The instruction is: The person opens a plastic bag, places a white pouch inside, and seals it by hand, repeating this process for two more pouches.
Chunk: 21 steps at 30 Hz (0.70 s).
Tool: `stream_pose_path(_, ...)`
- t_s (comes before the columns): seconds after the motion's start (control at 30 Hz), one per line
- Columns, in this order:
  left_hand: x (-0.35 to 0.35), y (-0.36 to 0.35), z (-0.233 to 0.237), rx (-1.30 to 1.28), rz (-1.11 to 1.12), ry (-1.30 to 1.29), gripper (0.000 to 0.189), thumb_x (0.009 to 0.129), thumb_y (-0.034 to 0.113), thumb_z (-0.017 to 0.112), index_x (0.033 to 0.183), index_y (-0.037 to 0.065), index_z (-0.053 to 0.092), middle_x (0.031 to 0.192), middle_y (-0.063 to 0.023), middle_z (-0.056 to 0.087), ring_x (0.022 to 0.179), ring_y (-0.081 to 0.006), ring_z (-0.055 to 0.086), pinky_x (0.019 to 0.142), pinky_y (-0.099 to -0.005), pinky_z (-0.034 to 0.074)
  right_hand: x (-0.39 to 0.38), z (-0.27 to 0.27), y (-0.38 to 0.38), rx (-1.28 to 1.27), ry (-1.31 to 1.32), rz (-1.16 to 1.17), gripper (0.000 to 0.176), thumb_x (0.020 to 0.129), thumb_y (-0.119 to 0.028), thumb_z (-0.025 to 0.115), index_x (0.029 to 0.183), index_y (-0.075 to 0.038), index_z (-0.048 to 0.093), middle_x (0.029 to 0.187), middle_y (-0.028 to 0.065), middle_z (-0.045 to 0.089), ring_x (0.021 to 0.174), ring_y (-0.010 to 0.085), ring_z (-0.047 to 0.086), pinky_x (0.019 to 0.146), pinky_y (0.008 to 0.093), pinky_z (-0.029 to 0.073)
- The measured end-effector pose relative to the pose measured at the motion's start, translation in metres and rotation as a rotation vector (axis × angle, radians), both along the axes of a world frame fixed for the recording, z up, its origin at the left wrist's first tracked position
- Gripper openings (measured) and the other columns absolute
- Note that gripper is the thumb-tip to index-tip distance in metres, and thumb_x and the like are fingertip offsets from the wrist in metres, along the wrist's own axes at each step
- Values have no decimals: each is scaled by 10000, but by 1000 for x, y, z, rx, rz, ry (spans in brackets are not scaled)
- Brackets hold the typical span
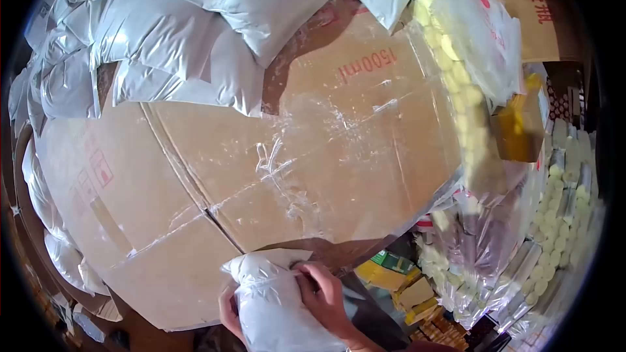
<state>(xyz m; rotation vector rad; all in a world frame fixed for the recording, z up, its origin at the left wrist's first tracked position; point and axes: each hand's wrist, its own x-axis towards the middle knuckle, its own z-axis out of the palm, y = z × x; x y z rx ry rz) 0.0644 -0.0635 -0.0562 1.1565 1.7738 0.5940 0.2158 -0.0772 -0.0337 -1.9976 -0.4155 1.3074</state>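
Observation:
A plump white plastic bag (pixel 277 306) is held upright at the near edge of the cardboard surface (pixel 306 163), its top gathered and creased. My left hand (pixel 229 311) is wrapped around its left side, mostly hidden behind it. On the other side, the fingers of my right hand (pixel 326 296) are bent and press against the bag near its neck. Similar filled white bags (pixel 160 32) lie heaped on the far left of the cardboard, beyond both hands.
Long clear packs of pale yellow round pieces (pixel 460 85) line the right edge, with a clear plastic bag (pixel 479 32) over them. More packs (pixel 554 234) stand lower right, near yellow boxes (pixel 398 280). A cardboard carton with white bags (pixel 62 257) is at left.

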Motion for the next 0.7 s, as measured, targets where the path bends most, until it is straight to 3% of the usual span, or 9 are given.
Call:
stream_pose_path(0.07,-5,-5,-2,-74,58,-176,184,801,56,649,805,28,467,731,-12,531,684,-83,499,632,-247,424,6,-9,-6,101,67,-9,113,927,-100,573,981,-1,587,847,62,607,768,90,552,672,241,458)
stream_pose_path(0.17,-18,-18,-4,-342,207,-499,159,927,119,584,828,44,485,718,8,505,664,-54,457,572,-221,372,18,-27,-17,31,840,-280,110,924,-102,585,975,-5,574,834,27,588,744,54,518,652,212,430)
stream_pose_path(0.2,-18,-29,-7,-423,414,-563,194,965,166,544,808,64,490,735,-2,530,678,-47,481,581,-210,395,27,-22,-13,-37,1030,-281,81,898,-85,615,914,-9,589,814,17,588,741,40,505,649,193,406)
stream_pose_path(0.3,-40,-43,-12,-378,277,-838,290,950,140,554,676,59,503,696,-3,553,627,-50,499,573,-216,406,58,-25,4,380,1132,525,73,866,-59,641,857,1,600,773,18,599,744,46,519,657,213,415)
stream_pose_path(0.33,-37,-31,-1,-414,139,-739,298,936,118,562,649,52,515,676,1,548,617,-55,499,580,-218,410,60,-13,10,288,1181,586,74,842,-47,657,830,11,613,743,39,613,739,65,547,651,241,426)
stream_pose_path(0.47,-4,11,17,-254,334,-528,288,947,144,519,680,39,505,674,7,515,627,-67,463,573,-222,372,59,1,18,263,767,537,108,804,-16,672,903,-17,628,797,76,633,771,139,590,668,271,443)
stream_pose_path(0.53,3,22,26,-116,392,-569,305,950,162,509,674,35,484,675,6,502,632,-72,452,575,-222,361,61,5,26,520,646,611,156,781,-4,687,919,-37,623,817,87,631,783,204,592,684,299,447)
stream_pose_path(0.6,3,39,57,60,279,-479,325,917,166,532,628,27,479,599,-30,536,538,-99,477,508,-242,379,63,23,33,703,607,685,228,746,23,703,936,-67,614,835,103,616,796,324,564,715,375,448)
stream_pose_path(0.7,3,61,86,492,17,-677,245,818,93,603,606,-9,533,511,-74,549,416,-146,493,430,-292,432,80,54,49,836,467,1003,156,752,-46,697,870,-61,596,784,71,564,938,291,547,795,378,427)
